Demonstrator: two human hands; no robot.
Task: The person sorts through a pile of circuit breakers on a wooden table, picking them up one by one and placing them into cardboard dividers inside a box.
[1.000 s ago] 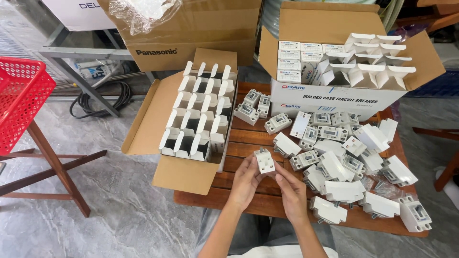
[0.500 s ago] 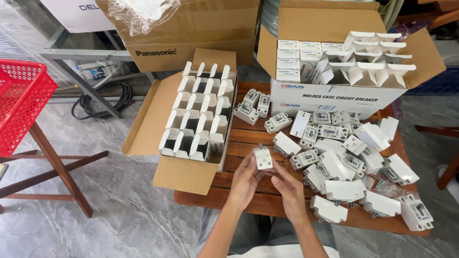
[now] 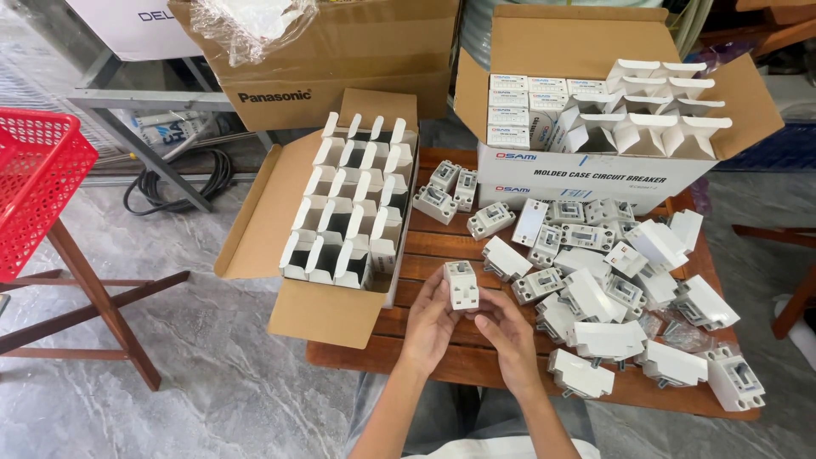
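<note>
Centrally, low in the frame: a small white circuit breaker held upright between 2 hands, above the front edge of the wooden table. Left hand cupped beneath and beside it, fingertips closed on its left side and lower edge. Right hand just to the right, fingertips curled in against the lower right corner. Directly left, an open cardboard box of small white cartons with flaps up. To the right, a heap of loose breakers. Upper right, a second open box. Far left, a red basket.
</note>
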